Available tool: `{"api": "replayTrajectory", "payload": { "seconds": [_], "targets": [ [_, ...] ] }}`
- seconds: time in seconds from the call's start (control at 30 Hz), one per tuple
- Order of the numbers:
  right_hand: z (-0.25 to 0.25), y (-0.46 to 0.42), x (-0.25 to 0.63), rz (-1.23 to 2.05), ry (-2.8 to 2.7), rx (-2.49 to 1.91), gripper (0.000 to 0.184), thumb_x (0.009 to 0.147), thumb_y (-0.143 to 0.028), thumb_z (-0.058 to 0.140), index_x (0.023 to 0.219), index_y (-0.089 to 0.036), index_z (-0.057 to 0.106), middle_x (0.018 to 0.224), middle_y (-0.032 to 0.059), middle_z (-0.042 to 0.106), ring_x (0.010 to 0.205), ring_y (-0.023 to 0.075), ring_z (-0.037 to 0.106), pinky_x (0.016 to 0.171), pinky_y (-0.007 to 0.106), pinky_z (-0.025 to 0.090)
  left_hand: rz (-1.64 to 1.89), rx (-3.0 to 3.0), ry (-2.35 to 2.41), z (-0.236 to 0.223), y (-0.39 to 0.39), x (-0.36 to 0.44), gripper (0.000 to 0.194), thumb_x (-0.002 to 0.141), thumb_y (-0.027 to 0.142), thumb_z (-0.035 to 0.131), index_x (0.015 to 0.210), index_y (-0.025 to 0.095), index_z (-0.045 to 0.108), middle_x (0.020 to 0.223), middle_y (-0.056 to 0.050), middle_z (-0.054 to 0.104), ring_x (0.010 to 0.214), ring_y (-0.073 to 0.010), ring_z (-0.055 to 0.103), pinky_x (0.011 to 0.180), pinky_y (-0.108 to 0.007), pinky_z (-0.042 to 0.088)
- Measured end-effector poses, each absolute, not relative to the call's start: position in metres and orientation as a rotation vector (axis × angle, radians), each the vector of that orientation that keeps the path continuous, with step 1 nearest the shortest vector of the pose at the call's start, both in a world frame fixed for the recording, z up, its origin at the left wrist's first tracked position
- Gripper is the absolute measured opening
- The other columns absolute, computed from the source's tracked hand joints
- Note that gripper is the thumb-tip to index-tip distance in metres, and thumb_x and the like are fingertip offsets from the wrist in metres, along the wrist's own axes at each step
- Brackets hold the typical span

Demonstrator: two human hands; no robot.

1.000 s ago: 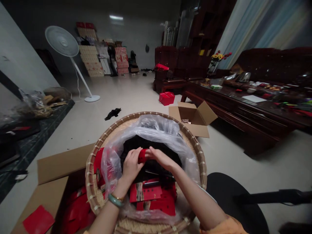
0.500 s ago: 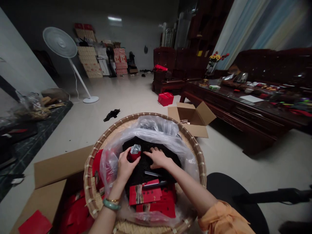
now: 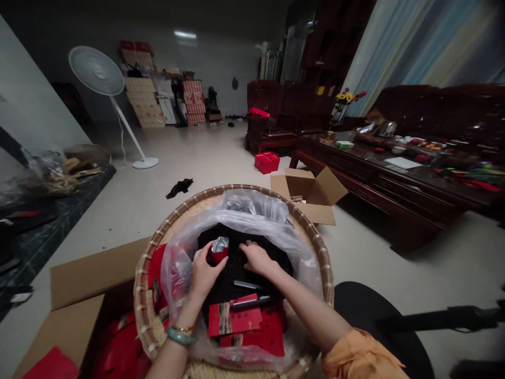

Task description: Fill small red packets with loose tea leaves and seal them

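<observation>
Pinching one small red packet [image 3: 219, 251] with its silver top showing, my left hand [image 3: 203, 276] gripped it narrowly above a dark loose mass [image 3: 236, 268] whose grains I couldn't make out. My open right hand [image 3: 256, 258] rested on that mass, fingers curled. It lay inside a clear plastic bag [image 3: 244, 208] on one round woven bamboo tray [image 3: 147, 295]. Below lay two slim metallic pieces [image 3: 246, 285] and at least two red cards [image 3: 234, 320], partly overlapped.
</observation>
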State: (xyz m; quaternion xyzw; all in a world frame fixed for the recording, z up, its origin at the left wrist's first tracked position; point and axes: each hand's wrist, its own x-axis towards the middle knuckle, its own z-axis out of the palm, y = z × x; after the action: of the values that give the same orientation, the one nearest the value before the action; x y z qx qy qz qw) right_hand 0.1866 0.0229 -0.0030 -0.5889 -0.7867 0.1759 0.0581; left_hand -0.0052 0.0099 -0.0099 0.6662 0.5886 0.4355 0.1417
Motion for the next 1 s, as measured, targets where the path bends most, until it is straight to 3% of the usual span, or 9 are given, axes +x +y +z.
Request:
{"api": "replayTrajectory", "payload": {
  "seconds": [0.1,0.17,0.33,0.4,0.53,0.67,0.8,0.9,1.0],
  "targets": [
    [-0.006,0.030,0.197,0.658,-2.159,-1.716,0.038,0.063,-0.010,0.060,0.099,-0.019,0.057,0.097,0.0047,0.058,0.086,0.0184,0.056,0.073,0.027,0.043,1.264,1.921,1.706,-0.011,0.010,-0.007,0.054,0.065,0.040,0.068,0.113,0.017,0.057,0.100,-0.010,0.062,0.088,-0.0241,0.062,0.079,-0.038,0.051],
    [-0.009,0.032,0.201,0.745,-2.037,-1.659,0.038,0.064,-0.011,0.059,0.101,-0.019,0.057,0.095,0.0030,0.060,0.085,0.0175,0.056,0.075,0.026,0.043,1.263,1.914,1.716,-0.012,0.010,-0.008,0.054,0.065,0.040,0.068,0.113,0.017,0.057,0.100,-0.010,0.062,0.088,-0.0240,0.062,0.079,-0.038,0.050],
    [-0.022,0.022,0.190,0.737,-2.134,-1.620,0.078,0.056,-0.032,0.074,0.128,-0.020,0.045,0.120,0.0113,0.051,0.109,0.0285,0.047,0.088,0.037,0.040,1.266,1.904,1.734,-0.014,0.012,-0.007,0.056,0.065,0.042,0.068,0.114,0.017,0.056,0.101,-0.010,0.062,0.089,-0.0240,0.061,0.081,-0.038,0.050],
    [-0.024,0.019,0.182,0.678,-2.173,-1.670,0.082,0.054,-0.038,0.077,0.129,-0.023,0.046,0.122,0.0122,0.050,0.110,0.0309,0.045,0.088,0.039,0.040,1.263,1.895,1.741,-0.015,0.012,-0.007,0.056,0.065,0.042,0.067,0.114,0.017,0.056,0.100,-0.010,0.063,0.088,-0.0240,0.061,0.079,-0.038,0.050],
    [-0.022,0.025,0.178,0.756,-2.151,-1.612,0.054,0.058,-0.023,0.072,0.111,-0.020,0.061,0.106,0.0087,0.058,0.091,0.0218,0.056,0.078,0.030,0.043,1.270,1.876,1.748,-0.014,0.011,-0.010,0.057,0.065,0.044,0.067,0.115,0.017,0.056,0.099,-0.010,0.063,0.086,-0.0238,0.062,0.078,-0.037,0.050],
    [-0.020,0.037,0.186,0.890,-1.930,-1.505,0.040,0.055,-0.012,0.069,0.094,-0.019,0.066,0.091,0.0029,0.064,0.085,0.0196,0.058,0.077,0.029,0.043,1.288,1.875,1.758,-0.011,0.010,-0.013,0.057,0.065,0.044,0.067,0.113,0.014,0.056,0.100,-0.011,0.063,0.088,-0.0240,0.062,0.080,-0.038,0.050],
    [-0.018,0.040,0.189,1.331,-1.233,-1.336,0.034,0.059,-0.019,0.071,0.093,-0.021,0.064,0.081,-0.0011,0.065,0.074,0.0159,0.059,0.067,0.027,0.046,1.287,1.881,1.746,-0.012,0.011,-0.013,0.056,0.066,0.043,0.067,0.114,0.015,0.056,0.100,-0.011,0.063,0.089,-0.0238,0.061,0.081,-0.038,0.050],
    [-0.015,0.035,0.188,1.729,-0.605,-1.147,0.021,0.070,-0.021,0.065,0.091,-0.019,0.060,0.073,-0.0011,0.063,0.060,0.0119,0.057,0.051,0.021,0.044,1.281,1.891,1.736,-0.014,0.011,-0.013,0.055,0.066,0.043,0.067,0.113,0.016,0.056,0.099,-0.010,0.063,0.088,-0.0239,0.061,0.080,-0.038,0.050],
    [-0.012,0.028,0.188,1.919,-0.156,-0.925,0.015,0.084,-0.030,0.051,0.086,-0.016,0.057,0.071,0.0028,0.064,0.061,0.0121,0.059,0.050,0.021,0.046,1.296,1.908,1.725,-0.015,0.010,-0.013,0.054,0.066,0.043,0.067,0.112,0.017,0.057,0.099,-0.009,0.063,0.088,-0.0238,0.061,0.080,-0.038,0.050]
  ]
}}
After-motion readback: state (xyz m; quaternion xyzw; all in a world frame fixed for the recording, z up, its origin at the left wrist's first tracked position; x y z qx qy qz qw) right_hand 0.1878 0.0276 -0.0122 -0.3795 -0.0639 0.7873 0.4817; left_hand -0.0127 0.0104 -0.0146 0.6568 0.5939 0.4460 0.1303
